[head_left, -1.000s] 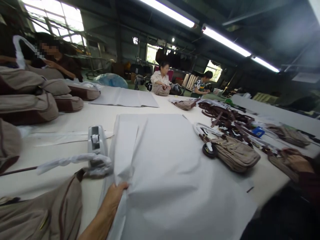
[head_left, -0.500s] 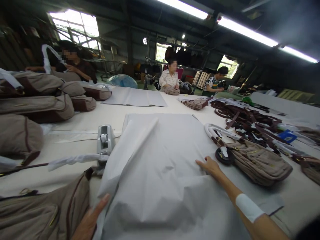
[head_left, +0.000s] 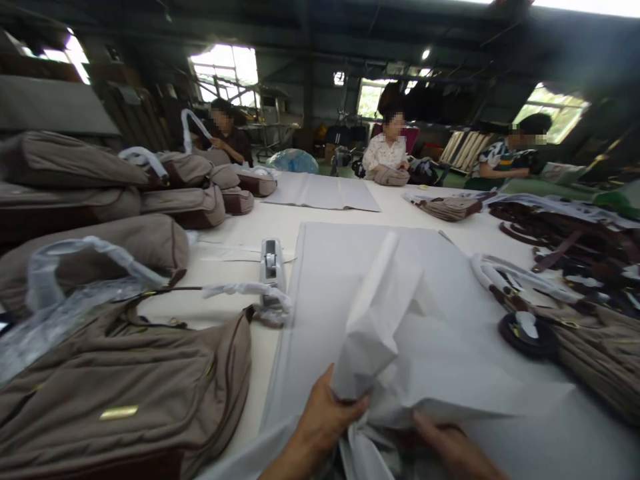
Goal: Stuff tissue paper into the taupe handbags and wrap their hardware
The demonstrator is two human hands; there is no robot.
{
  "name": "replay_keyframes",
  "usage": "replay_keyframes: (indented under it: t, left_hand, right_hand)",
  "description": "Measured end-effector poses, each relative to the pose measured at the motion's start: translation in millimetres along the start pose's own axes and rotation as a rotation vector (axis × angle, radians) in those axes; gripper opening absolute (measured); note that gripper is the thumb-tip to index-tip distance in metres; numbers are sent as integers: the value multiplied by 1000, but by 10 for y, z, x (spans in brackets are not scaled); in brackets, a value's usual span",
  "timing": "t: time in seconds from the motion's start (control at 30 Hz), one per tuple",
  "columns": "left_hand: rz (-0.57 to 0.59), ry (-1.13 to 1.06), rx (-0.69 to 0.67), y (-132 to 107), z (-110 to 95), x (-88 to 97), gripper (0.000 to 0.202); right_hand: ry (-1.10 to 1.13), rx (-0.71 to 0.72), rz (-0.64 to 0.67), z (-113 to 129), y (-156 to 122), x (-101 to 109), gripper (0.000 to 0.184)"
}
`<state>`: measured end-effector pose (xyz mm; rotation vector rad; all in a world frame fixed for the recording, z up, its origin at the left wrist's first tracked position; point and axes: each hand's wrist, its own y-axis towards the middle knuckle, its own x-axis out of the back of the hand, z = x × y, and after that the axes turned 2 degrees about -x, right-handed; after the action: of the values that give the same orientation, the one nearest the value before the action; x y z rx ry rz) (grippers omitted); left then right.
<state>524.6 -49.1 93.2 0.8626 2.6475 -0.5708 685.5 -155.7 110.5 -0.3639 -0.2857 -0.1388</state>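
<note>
"Sheet [head_left: 377, 337] first: where is it?"

"Bunched up between the person's two hands, above flat pale grey paper [head_left: 320, 287] on the near part of the table [head_left: 233, 233]."

"What's the left hand [head_left: 323, 421] doing?"

"Pinching a crumpled fold of the sheet between thumb and fingers."

"And the right hand [head_left: 450, 443]?"

"One digit meets a raised edge of the sheet. The rest is blurred or tucked behind, so I can't tell whether it grips."

"What's on the left?"

"A taupe bag [head_left: 170, 373] with a gold plate [head_left: 119, 413], lying near the left hand. Past it stands a grey tape dispenser [head_left: 271, 257], just beside the flat paper, with a white-wrapped strap [head_left: 240, 289] across its near end. More bags [head_left: 183, 207] are piled further back."

"On the right?"

"Another bag, taupe and brown [head_left: 610, 343], with a round black piece [head_left: 543, 341] against it."

"Anyone across the table?"

"Three people, one in a pale patterned shirt [head_left: 380, 155]."
</note>
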Motion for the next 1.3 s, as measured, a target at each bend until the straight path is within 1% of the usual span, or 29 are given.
replay_keyframes:
  t: [0.03,0.07,0.1,0.13,0.17,0.2,0.23,0.27,0.3,0.33,0.37,0.4,0.47,0.5,0.53,0.6,0.67,0.7,0.73,0.8,0.83,0.87,0.93,1.03,1.1,1.13,1.2,1.27,1.3]
  left_hand:
    - [57,-21,-10,-55,21,-29,57]
    - [113,-41,-6,-107,31,-59,56]
    - [143,-50,7,-159,28,-80,55]
    - [137,-45,21,-216,12,-82,52]
    - [100,-27,33,-284,-15,-54,48]
    - [26,-10,47,-365,-50,6,45]
    - [-70,-3,64,-464,-90,99,43]
    - [-169,-8,82,-580,-129,221,43]
    - [-279,-17,106,-708,-165,362,44]
    - [-394,-18,119,-844,-194,512,44]
    - [-491,-6,121,-980,-217,661,44]
    - [-564,14,118,-1109,-232,801,42]
    - [-635,53,112,-1322,-243,1030,38]
    - [-648,65,119,-1398,-240,1114,36]
    - [-652,71,134,-1453,-232,1177,35]
    - [-645,74,173,-1503,-207,1240,39]
    - [-627,71,188,-1492,-178,1226,45]
    - [-620,70,174,-1471,-167,1195,48]
    - [-614,70,147,-1445,-158,1153,49]
    - [-603,69,96,-1387,-150,1057,47]
    - [-602,70,82,-1360,-148,1014,46]
    - [-608,72,76,-1337,-147,981,46]
    - [-624,76,78,-1307,-141,950,49]
    - [-608,106,88,-1304,-127,983,55]
    - [-592,118,114,-1327,-125,1019,57]
    - [-593,114,134,-1342,-130,1032,57]
    - [-597,88,170,-1372,-152,1040,59]
    - [-596,65,179,-1391,-180,1029,59]
    - [-596,57,176,-1396,-194,1019,58]
  right_hand:
    - [-26,-55,-74,18,20,41,56]
    - [-56,-71,-98,76,67,51,60]
    - [-82,-28,-56,172,135,26,64]
    - [-95,76,2,292,218,-31,70]
    - [-70,198,68,420,311,-112,76]
    - [-1,311,113,538,407,-211,80]
    - [82,385,109,631,502,-321,79]
    - [131,415,60,687,589,-438,73]
    - [118,412,-11,705,663,-561,62]
    - [33,408,-65,685,719,-689,51]
    - [-117,423,-77,637,755,-818,42]
    - [-308,458,-43,573,773,-944,40]
    - [-667,553,91,443,779,-1145,53]
    - [-809,573,130,391,782,-1200,59]
    - [-925,559,131,352,792,-1215,61]
    - [-1070,481,68,303,844,-1138,59]
    - [-1131,413,1,277,916,-983,57]
    - [-1164,432,6,269,948,-910,59]
    - [-1207,503,50,263,971,-854,62]
    - [-1323,728,177,262,987,-804,71]
    - [-1375,846,241,269,983,-803,72]
    - [-1409,938,292,280,977,-809,70]
    - [-1414,1011,345,312,971,-818,53]
    - [-1349,1014,407,353,998,-787,20]
    - [-1316,1003,443,354,1032,-752,7]
    - [-1307,999,464,346,1048,-736,4]
    - [-1290,992,497,321,1072,-713,10]
    - [-1276,997,497,300,1082,-703,7]
    - [-1278,1012,487,296,1083,-703,12]
